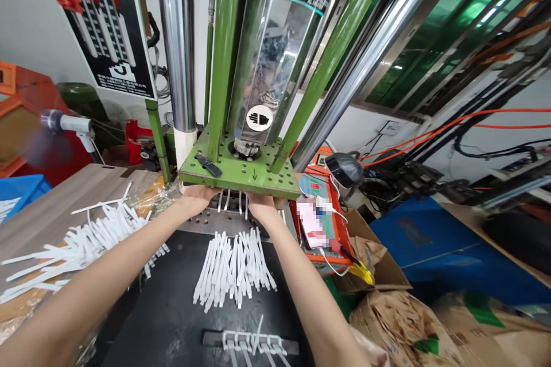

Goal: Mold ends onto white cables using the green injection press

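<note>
Both my arms stretch forward to the moulding press. My left hand [201, 197] is under the left edge of the green press plate [241, 175], and my right hand [263, 207] is under its right part. The plate hides the fingers of both, so what they hold does not show. Between the hands, several white cable ends stick out over the drilled steel bed [200, 223]. Closer to me, a bunch of short white cables [235, 269] lies on the black table [172, 309]. At the bottom, a metal bar [210, 337] carries a white strip with several cables attached.
A heap of white cables [99, 238] covers part of the wooden table at left. Steel columns [175, 40] and green rods flank the press. An orange control box [336, 258] with a phone-like device [310, 221], a black lamp [344, 169] and cardboard boxes stand right.
</note>
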`<state>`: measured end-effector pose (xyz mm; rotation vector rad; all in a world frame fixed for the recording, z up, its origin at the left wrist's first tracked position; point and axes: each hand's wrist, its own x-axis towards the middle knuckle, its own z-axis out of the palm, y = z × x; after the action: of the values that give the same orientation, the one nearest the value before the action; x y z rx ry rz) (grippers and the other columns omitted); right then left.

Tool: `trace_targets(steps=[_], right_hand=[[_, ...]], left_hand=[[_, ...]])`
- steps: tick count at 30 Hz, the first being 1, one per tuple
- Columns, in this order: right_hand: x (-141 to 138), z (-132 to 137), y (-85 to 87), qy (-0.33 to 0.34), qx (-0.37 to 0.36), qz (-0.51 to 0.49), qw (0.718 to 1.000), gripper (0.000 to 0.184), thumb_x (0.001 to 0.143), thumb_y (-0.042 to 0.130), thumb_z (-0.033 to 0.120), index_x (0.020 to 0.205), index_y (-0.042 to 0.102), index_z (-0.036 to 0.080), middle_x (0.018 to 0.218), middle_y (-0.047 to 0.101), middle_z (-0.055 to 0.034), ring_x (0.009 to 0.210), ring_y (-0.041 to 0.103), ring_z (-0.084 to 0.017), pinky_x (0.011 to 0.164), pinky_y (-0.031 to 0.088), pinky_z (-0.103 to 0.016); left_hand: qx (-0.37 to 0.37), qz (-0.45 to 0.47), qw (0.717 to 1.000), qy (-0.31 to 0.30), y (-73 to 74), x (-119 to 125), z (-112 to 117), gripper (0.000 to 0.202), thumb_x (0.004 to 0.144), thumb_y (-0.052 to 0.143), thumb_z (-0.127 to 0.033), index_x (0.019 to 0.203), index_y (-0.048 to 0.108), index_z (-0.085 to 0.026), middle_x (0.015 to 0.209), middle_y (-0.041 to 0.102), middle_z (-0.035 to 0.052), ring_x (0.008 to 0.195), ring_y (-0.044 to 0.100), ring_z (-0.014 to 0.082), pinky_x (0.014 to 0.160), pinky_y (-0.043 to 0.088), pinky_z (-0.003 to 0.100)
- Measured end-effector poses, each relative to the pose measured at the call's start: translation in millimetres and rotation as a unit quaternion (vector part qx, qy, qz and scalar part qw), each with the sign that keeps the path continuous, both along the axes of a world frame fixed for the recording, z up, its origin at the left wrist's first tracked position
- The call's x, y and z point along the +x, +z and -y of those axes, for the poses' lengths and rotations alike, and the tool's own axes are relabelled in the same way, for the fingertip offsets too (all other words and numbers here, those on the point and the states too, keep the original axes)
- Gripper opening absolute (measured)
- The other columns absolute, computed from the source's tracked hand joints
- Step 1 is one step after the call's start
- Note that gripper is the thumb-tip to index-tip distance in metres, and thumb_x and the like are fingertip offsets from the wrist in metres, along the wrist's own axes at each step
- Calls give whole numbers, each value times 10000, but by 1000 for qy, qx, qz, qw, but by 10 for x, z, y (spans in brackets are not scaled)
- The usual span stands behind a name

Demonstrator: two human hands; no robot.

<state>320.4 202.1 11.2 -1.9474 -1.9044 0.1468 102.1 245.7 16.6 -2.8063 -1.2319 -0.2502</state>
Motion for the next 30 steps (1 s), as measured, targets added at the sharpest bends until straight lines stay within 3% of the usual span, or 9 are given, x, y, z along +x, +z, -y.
trace_targets(steps=[5, 9, 14, 16, 19, 22, 25, 28, 30], right_hand=[[-94, 4, 188, -5, -4, -8, 1000, 380, 960, 467, 195, 1307, 620, 204, 1341, 638, -136, 1293, 538, -303, 1092, 415, -475], [-43, 306, 262, 40, 10, -9, 999, 425, 894, 492, 80, 1237, 684, 242, 1296, 670, -105, 1279, 560, -279, 1091, 430, -438], [249, 1184, 151, 41, 27, -29, 998, 353, 941, 470, 146, 1204, 705, 159, 1334, 624, -154, 1256, 588, -254, 1084, 464, -393], [411, 1662, 36, 41, 50, -54, 996, 321, 959, 490, 222, 1191, 706, 167, 1330, 622, -158, 1220, 616, -264, 1066, 486, -423], [619, 2444, -191, 42, 84, -79, 992, 282, 968, 523, 299, 1157, 714, 213, 1291, 647, -143, 1179, 645, -269, 1003, 538, -429], [715, 3164, -433, 47, 86, -49, 994, 285, 976, 541, 325, 1206, 685, 240, 1310, 638, -134, 1193, 639, -271, 969, 562, -409], [670, 3643, -600, 93, 80, 4, 992, 432, 954, 587, 417, 1352, 589, 249, 1441, 532, -150, 1320, 533, -327, 1025, 517, -485], [546, 3818, -655, 124, 39, 71, 989, 673, 864, 701, 420, 1467, 469, 233, 1563, 360, -189, 1405, 397, -417, 1068, 426, -624], [469, 3818, -664, 112, 16, 111, 987, 719, 821, 700, 212, 1488, 432, 242, 1584, 314, -194, 1425, 353, -428, 1083, 375, -663]], left_hand=[[22, -22, 999, -19, 86, 196, 28, 513, 955, 381, -84, 1386, 572, -286, 1456, 544, 86, 1297, 568, 270, 1055, 471, 414], [26, -40, 999, -24, 109, 322, 96, 399, 958, 517, -136, 1348, 588, -183, 1435, 553, 151, 1323, 533, 300, 1079, 451, 506], [1, -24, 999, -28, 132, 408, 145, 405, 941, 635, -337, 1301, 585, -159, 1419, 546, 128, 1327, 507, 292, 1120, 396, 570], [-16, -7, 1000, -12, 163, 352, 144, 402, 945, 599, -244, 1339, 573, -171, 1423, 547, 150, 1325, 509, 319, 1109, 393, 587], [-35, 15, 999, -7, 159, 64, 298, 626, 881, 458, -12, 1475, 447, -208, 1517, 453, 162, 1390, 442, 333, 1110, 399, 533], [-43, 35, 998, -44, 4, -463, 839, 678, 889, 342, 19, 1528, 347, -208, 1543, 416, 130, 1425, 394, 251, 1111, 419, 400], [-17, 99, 991, -93, -247, -1090, 1696, 486, 1013, 389, -216, 1498, 406, -226, 1498, 477, 107, 1421, 393, 258, 1154, 367, 419], [3, 77, 991, -105, -447, -1581, 2498, 494, 1020, 411, -423, 1488, 431, -268, 1441, 550, 62, 1374, 456, 245, 1200, 261, 383], [14, 78, 994, -77, -533, -1744, 2841, 552, 988, 427, -538, 1490, 429, -307, 1421, 575, 39, 1334, 496, 244, 1229, 190, 376]])
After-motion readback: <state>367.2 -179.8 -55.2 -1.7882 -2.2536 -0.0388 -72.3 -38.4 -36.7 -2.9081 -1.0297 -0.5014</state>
